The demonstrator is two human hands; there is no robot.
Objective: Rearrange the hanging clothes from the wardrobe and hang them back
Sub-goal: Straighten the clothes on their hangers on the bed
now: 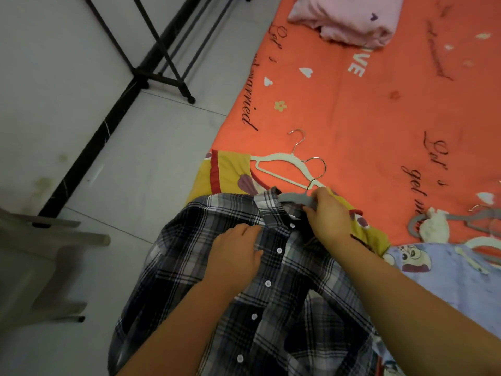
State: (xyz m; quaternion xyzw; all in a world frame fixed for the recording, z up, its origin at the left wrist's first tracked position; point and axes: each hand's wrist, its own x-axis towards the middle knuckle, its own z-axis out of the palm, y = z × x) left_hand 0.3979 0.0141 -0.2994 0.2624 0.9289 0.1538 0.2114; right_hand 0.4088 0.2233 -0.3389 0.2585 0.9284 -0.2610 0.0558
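Right hand [328, 213] grips hanger [295, 199]; left hand [235, 253] maybe holds shirt [271, 321], bed edge [244, 104].

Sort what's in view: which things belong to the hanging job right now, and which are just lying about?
In use: plaid shirt, grey hanger gripped by the right hand, left hand resting on the shirt.
Lying about: white hanger, yellow garment, pink folded cloth, plastic chair.

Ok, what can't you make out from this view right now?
Head view only.
Grey hanger: arms hidden inside the plaid shirt and under the right hand gripping it.
Black rack: top cut off by the upper edge.
Spare hangers at right: cut off by the right edge.
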